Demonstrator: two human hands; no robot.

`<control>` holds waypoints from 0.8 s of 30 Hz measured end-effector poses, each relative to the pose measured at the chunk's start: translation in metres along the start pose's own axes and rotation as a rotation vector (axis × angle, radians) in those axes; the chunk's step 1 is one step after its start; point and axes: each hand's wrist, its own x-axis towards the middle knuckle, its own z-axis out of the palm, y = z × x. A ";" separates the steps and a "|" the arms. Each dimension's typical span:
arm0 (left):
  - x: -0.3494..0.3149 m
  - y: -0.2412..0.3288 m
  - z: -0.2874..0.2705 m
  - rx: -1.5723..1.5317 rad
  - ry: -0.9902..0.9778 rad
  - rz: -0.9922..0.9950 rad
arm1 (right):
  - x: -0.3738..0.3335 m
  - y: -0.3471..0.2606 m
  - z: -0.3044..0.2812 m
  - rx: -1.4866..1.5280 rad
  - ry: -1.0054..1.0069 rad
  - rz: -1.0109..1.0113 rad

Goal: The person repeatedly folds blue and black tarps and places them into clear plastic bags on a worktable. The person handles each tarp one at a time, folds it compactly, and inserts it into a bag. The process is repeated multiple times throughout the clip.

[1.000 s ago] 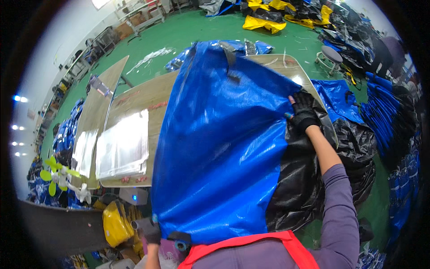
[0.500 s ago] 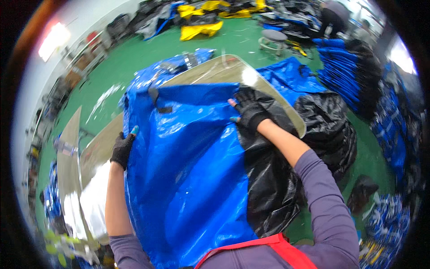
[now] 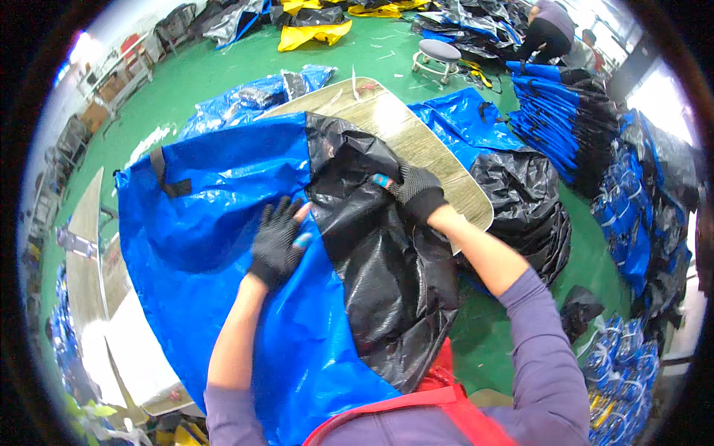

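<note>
A large blue-and-black plastic tarp piece point(image 3: 223, 238) drapes over the wood-patterned table, its blue part to the left and crumpled black part to the right. A black strap point(image 3: 169, 178) is attached near its upper left edge. My left hand point(image 3: 279, 241), in a black glove with bare fingertips, rests flat on the blue part beside the seam, fingers apart. At the far right edge of the black part, my right hand point(image 3: 416, 192), gloved the same way, is closed on the material; its thumb lies on top and the other fingers are partly hidden.
The tabletop point(image 3: 439, 160) shows beyond the tarp. Right of it lies a blue-and-black heap point(image 3: 517, 193); farther right stand stacked folded pieces point(image 3: 547, 123). A round stool point(image 3: 439, 56) stands behind, and another person point(image 3: 549, 30) bends at the far right.
The tarp has shifted left and spread out, with more black part showing. My left hand has moved right, from the left edge onto the blue middle. My right hand has moved slightly right.
</note>
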 end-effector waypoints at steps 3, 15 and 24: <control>0.021 0.019 0.026 0.166 -0.042 -0.097 | 0.023 0.003 -0.074 0.401 0.101 0.135; 0.048 0.108 0.050 -0.024 0.041 0.003 | -0.110 0.056 -0.094 -0.159 -0.242 -0.087; 0.036 0.162 0.018 -0.304 0.049 0.128 | -0.029 -0.110 -0.039 -0.230 -0.588 -0.601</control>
